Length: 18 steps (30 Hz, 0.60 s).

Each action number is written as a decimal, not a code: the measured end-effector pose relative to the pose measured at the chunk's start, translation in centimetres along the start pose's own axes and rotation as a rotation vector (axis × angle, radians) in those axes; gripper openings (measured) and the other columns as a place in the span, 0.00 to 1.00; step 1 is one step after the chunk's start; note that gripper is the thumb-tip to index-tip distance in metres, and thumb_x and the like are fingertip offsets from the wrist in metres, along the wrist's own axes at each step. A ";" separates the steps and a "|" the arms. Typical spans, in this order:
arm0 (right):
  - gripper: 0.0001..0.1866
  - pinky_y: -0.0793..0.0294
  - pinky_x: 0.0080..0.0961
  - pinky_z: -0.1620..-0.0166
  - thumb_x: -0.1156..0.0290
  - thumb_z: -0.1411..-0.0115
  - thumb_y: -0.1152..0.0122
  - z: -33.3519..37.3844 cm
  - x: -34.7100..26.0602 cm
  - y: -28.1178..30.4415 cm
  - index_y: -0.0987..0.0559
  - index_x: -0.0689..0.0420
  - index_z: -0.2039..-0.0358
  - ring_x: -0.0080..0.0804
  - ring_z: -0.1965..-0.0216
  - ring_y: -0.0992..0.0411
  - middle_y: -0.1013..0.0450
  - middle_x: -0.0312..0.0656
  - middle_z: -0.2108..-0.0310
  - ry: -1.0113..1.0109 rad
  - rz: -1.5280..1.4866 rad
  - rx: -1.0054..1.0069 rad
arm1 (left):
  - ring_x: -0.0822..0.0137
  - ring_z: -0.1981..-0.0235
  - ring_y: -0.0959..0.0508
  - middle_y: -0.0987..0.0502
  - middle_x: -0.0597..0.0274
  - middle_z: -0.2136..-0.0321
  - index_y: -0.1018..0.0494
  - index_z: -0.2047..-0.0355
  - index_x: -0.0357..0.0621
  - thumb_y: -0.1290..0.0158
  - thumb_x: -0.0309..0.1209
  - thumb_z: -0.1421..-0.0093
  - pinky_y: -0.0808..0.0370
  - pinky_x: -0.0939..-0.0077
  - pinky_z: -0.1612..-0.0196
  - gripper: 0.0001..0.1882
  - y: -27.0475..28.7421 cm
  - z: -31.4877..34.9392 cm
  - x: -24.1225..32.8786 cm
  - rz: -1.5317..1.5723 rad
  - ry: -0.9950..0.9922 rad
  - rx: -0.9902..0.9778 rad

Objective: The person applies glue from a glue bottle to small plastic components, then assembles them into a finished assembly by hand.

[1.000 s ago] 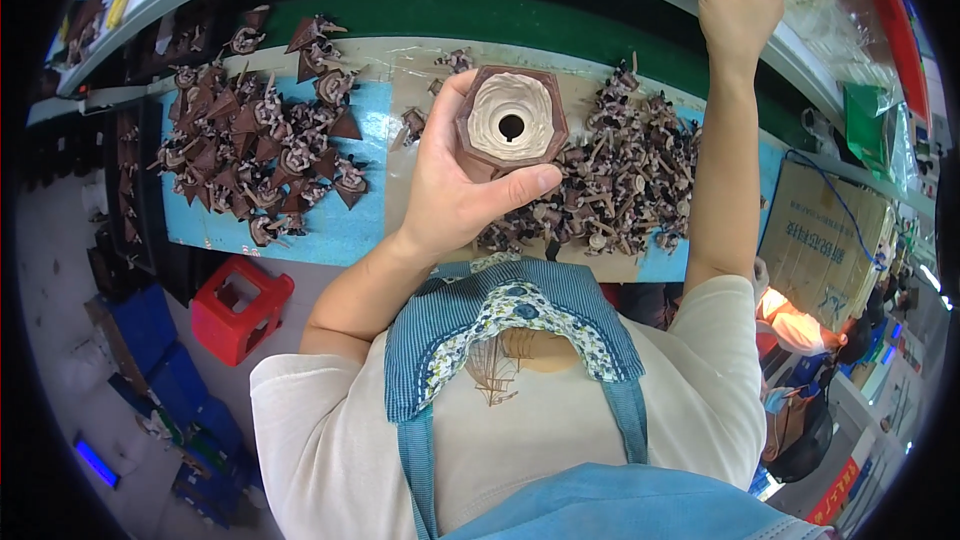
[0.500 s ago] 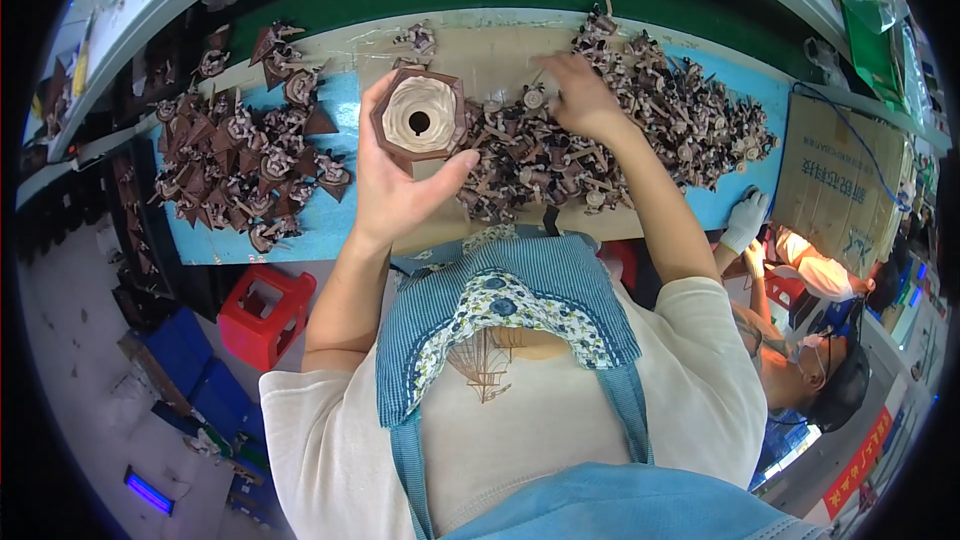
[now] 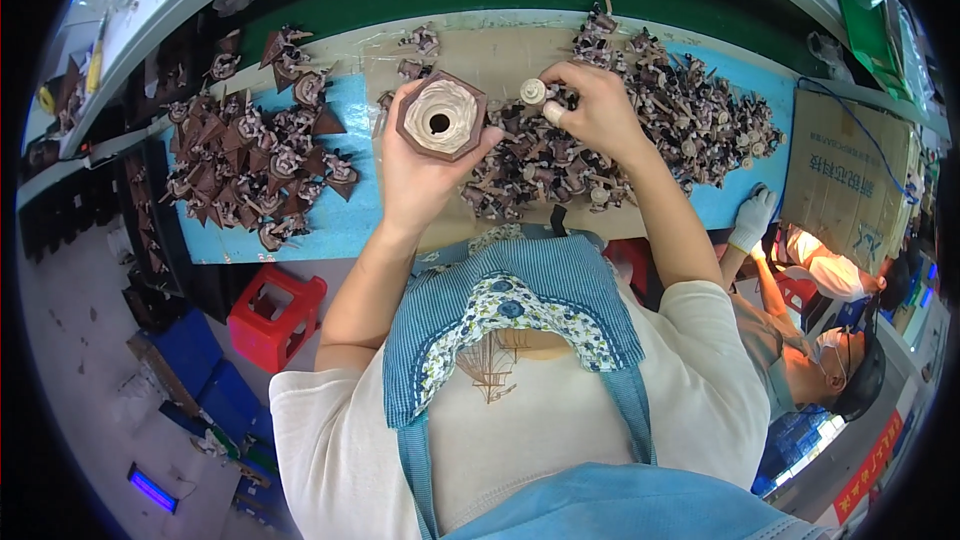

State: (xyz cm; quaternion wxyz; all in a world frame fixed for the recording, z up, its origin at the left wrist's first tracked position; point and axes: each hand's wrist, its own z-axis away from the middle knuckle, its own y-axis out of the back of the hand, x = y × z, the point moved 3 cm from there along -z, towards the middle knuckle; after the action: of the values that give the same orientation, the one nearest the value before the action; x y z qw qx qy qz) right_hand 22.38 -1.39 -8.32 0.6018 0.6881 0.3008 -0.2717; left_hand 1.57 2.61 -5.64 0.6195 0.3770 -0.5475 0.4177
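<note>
My left hand [image 3: 420, 175] holds up a brown hexagonal piece [image 3: 440, 118] with a cream, rippled face and a dark hole in its middle. My right hand [image 3: 590, 110] rests on a pile of small dark brown parts [image 3: 650, 130] on the bench. Its fingers pinch a small cream round part [image 3: 533, 91] just to the right of the hexagonal piece. A white wrap covers one fingertip of that hand.
A second heap of brown parts [image 3: 250, 155] lies on the blue bench top [image 3: 340, 225] at the left. A red stool [image 3: 277, 317] stands below the bench. A cardboard box [image 3: 850, 190] is at the right, with a co-worker's gloved hand [image 3: 752, 220] beside it.
My right hand came down from the high shelf at the back to the pile of parts and picked up a small cream part. The left hand kept holding the hexagonal piece.
</note>
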 end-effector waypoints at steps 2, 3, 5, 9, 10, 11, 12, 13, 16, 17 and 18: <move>0.13 0.28 0.34 0.61 0.75 0.59 0.37 0.3 -3.1 1.4 0.24 0.57 0.69 0.41 0.66 0.28 0.26 0.43 0.71 0.017 -0.039 0.050 | 0.75 0.63 0.26 0.26 0.65 0.65 0.35 0.60 0.39 0.31 0.26 0.59 0.29 0.80 0.58 0.28 -1.0 0.2 1.1 0.012 -0.120 -0.027; 0.13 0.28 0.33 0.62 0.77 0.60 0.37 0.3 -4.7 1.9 0.24 0.58 0.69 0.41 0.67 0.28 0.27 0.43 0.72 0.094 -0.019 0.106 | 0.75 0.63 0.26 0.26 0.65 0.65 0.35 0.60 0.39 0.31 0.26 0.59 0.29 0.80 0.58 0.28 -1.4 0.2 1.4 0.018 -0.128 -0.031; 0.14 0.27 0.32 0.64 0.78 0.60 0.38 0.9 -7.0 1.9 0.25 0.59 0.69 0.42 0.68 0.29 0.27 0.43 0.72 0.174 0.016 0.172 | 0.75 0.63 0.26 0.26 0.65 0.66 0.35 0.60 0.40 0.31 0.26 0.58 0.29 0.80 0.58 0.28 -2.1 0.5 2.0 0.048 -0.165 -0.011; 0.16 0.28 0.31 0.62 0.83 0.61 0.40 2.2 -9.9 2.3 0.26 0.63 0.67 0.43 0.65 0.29 0.29 0.47 0.66 0.204 0.091 0.299 | 0.72 0.62 0.26 0.25 0.61 0.63 0.37 0.57 0.40 0.31 0.24 0.59 0.29 0.78 0.56 0.31 -1.8 1.4 2.4 0.077 -0.265 0.022; 0.18 0.28 0.30 0.60 0.82 0.59 0.39 2.4 -10.7 2.2 0.27 0.62 0.64 0.40 0.63 0.30 0.31 0.46 0.62 0.140 -0.122 0.245 | 0.71 0.61 0.25 0.25 0.59 0.62 0.38 0.56 0.40 0.31 0.22 0.59 0.29 0.77 0.55 0.33 -1.2 2.2 1.7 0.119 -0.237 0.039; 0.20 0.28 0.29 0.59 0.81 0.57 0.38 2.4 -11.1 2.4 0.28 0.61 0.60 0.37 0.61 0.30 0.32 0.45 0.59 0.080 -0.314 0.208 | 0.70 0.61 0.25 0.25 0.57 0.61 0.40 0.54 0.40 0.32 0.21 0.59 0.29 0.76 0.55 0.34 -0.8 2.7 1.2 0.175 -0.223 0.033; 0.22 0.29 0.29 0.56 0.79 0.54 0.38 3.0 -10.1 1.8 0.30 0.59 0.56 0.34 0.59 0.30 0.33 0.43 0.57 -0.006 -0.632 0.233 | 0.68 0.60 0.25 0.25 0.56 0.61 0.41 0.53 0.39 0.33 0.21 0.58 0.29 0.75 0.55 0.34 -0.6 2.6 1.0 0.129 -0.230 0.005; 0.25 0.30 0.29 0.53 0.77 0.51 0.37 3.6 -9.0 0.9 0.31 0.57 0.52 0.31 0.58 0.31 0.33 0.40 0.55 -0.068 -0.955 0.257 | 0.67 0.60 0.25 0.25 0.55 0.61 0.41 0.53 0.39 0.33 0.20 0.57 0.29 0.74 0.55 0.34 -0.4 2.6 1.1 0.079 -0.244 -0.025; 0.18 0.27 0.28 0.58 0.69 0.41 0.44 4.2 -7.6 0.1 0.32 0.56 0.51 0.29 0.59 0.30 0.31 0.39 0.59 -0.508 -1.519 0.082 | 0.68 0.59 0.25 0.25 0.54 0.60 0.38 0.54 0.37 0.39 0.16 0.52 0.28 0.72 0.54 0.26 -1.0 2.8 1.9 0.247 -0.353 -0.125; 0.15 0.26 0.25 0.62 0.66 0.38 0.46 4.3 -7.9 0.1 0.31 0.56 0.53 0.27 0.59 0.30 0.31 0.37 0.61 -0.597 -1.587 -0.080 | 0.68 0.60 0.25 0.25 0.54 0.61 0.38 0.55 0.38 0.40 0.16 0.52 0.28 0.73 0.55 0.25 -1.3 2.9 2.5 0.275 -0.350 -0.169; 0.14 0.26 0.25 0.64 0.65 0.38 0.46 4.5 -8.2 0.0 0.31 0.56 0.54 0.26 0.59 0.30 0.30 0.36 0.63 -0.558 -1.588 -0.166 | 0.69 0.60 0.26 0.25 0.54 0.60 0.38 0.55 0.38 0.39 0.16 0.51 0.28 0.74 0.56 0.25 -1.1 3.2 2.5 0.199 -0.370 -0.221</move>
State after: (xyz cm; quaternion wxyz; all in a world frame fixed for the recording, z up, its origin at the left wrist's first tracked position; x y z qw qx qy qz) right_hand 16.79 -6.60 -2.90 0.3330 0.1340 0.5544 -0.7509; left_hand 1.58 -0.49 -2.76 0.5018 0.3213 -0.7284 0.3382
